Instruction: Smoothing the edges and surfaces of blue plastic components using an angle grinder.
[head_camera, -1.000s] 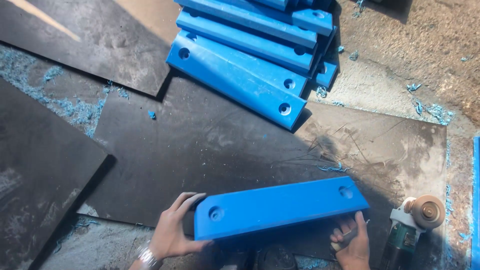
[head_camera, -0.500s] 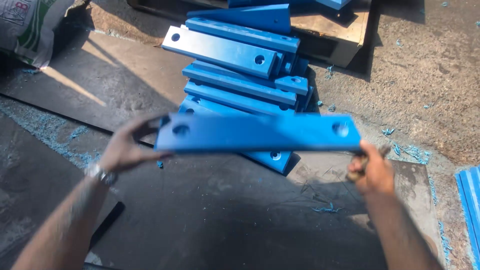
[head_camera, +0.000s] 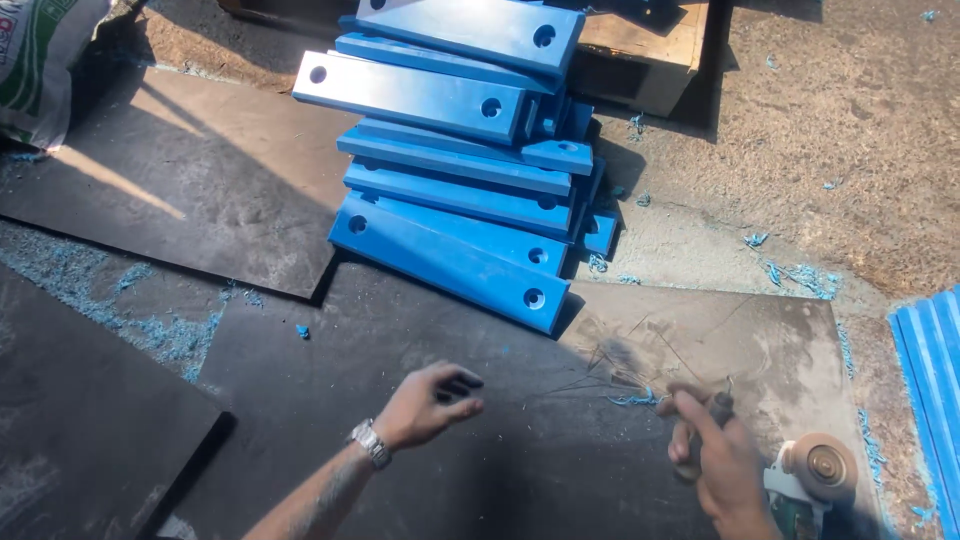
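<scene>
- My right hand (head_camera: 715, 455) is closed around a small dark tool handle (head_camera: 718, 412); its upper end shows above my fingers (head_camera: 690, 425). What kind of tool it is I cannot tell.
- Just right of that hand lies a grinder (head_camera: 805, 480) with a round tan disc (head_camera: 818, 463), at the lower right of the sheet. Whether my hand touches it I cannot tell.
- My left hand (head_camera: 430, 400) is released and holds nothing. The fingers are loosely curled and it hovers over the dark sheet (head_camera: 400, 340). A metal watch (head_camera: 370, 442) sits on that wrist.
- The sheet under both hands is flat, scuffed and dark, with thin scratches and blue shavings (head_camera: 630, 398) near my right hand.
- The stack of blue bars (head_camera: 460, 160) lies beyond my hands, well apart from both. The bars are long, flat and drilled with a round hole near each end, piled unevenly at slightly different angles.
- The nearest bar (head_camera: 445, 262) rests with its near edge on the sheet.
- A second dark sheet (head_camera: 180, 190) lies left of the stack, partly in sunlight.
- A printed sack (head_camera: 45, 60) sits at the upper left corner.
- A wooden block (head_camera: 650, 50) sits behind the stack.
- More blue strips (head_camera: 930, 360) lie at the right edge.
- Blue dust is scattered on the ground (head_camera: 850, 150).
</scene>
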